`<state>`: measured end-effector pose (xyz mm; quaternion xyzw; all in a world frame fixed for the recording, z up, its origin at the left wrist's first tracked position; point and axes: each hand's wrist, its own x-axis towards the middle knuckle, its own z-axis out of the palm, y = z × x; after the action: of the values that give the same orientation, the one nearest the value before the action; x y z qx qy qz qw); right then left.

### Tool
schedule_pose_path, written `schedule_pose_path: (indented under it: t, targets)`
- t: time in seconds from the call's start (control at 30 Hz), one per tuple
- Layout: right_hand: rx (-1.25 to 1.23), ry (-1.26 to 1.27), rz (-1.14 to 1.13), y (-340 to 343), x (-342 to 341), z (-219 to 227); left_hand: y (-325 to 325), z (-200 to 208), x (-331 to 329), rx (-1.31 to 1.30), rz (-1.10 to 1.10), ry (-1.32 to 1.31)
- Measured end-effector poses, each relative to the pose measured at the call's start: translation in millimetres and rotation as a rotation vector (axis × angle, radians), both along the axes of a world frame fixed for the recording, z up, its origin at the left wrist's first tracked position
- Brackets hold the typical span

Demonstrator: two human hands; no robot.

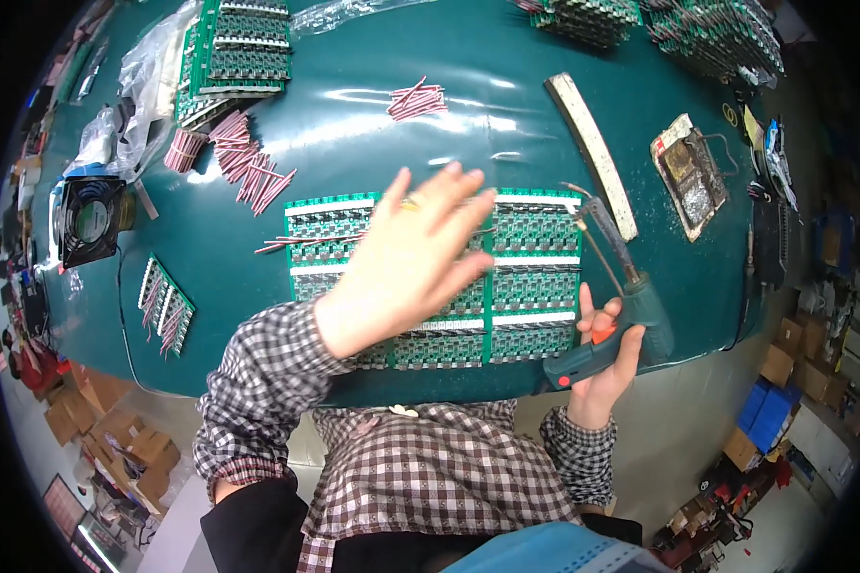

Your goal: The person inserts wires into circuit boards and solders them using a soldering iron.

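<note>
Green circuit boards point(535, 232) lie beneath the splayed left hand point(401, 256) while the right hand point(610, 374) grips a soldering gun point(649, 320), best held steady.

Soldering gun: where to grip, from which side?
Probably the green handle, from the wearer's side: it sits at the near end, while the metal rods slant away toward the far side. The right hand holds the soldering gun there.
</note>
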<state>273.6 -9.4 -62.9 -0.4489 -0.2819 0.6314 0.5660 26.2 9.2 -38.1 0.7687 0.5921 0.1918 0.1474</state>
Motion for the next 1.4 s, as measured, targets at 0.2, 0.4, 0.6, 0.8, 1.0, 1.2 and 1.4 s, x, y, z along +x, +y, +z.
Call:
schedule_pose_path:
  t: [0.2,0.4,0.6,0.8,1.0,1.2,1.4]
  targets:
    - [0.129,-0.186,-0.167,17.4,32.9,23.9,48.6,-18.3,-57.2,0.237,0.33,-0.13]
    - [0.509,-0.741,-0.46,30.1,65.7,72.5,65.2,-31.6,-59.1,0.164,0.418,-0.2]
    - [0.309,-0.857,-0.508,62.6,78.3,45.5,69.5,-21.2,-47.9,0.178,0.421,-0.148]
    - [0.316,-0.738,-0.44,56.1,75.2,36.1,68.2,-24.6,-55.4,0.238,0.35,-0.164]
    - [0.19,-0.661,-0.306,37.5,61.4,44.7,62.1,-27.7,-51.7,0.233,0.353,-0.217]
    - [0.166,-0.558,-0.203,31.9,51.0,45.8,60.3,-28.8,-54.5,0.155,0.381,-0.305]
    - [0.13,-0.546,-0.156,31.7,47.5,44.8,61.5,-27.4,-53.1,0.073,0.398,-0.315]
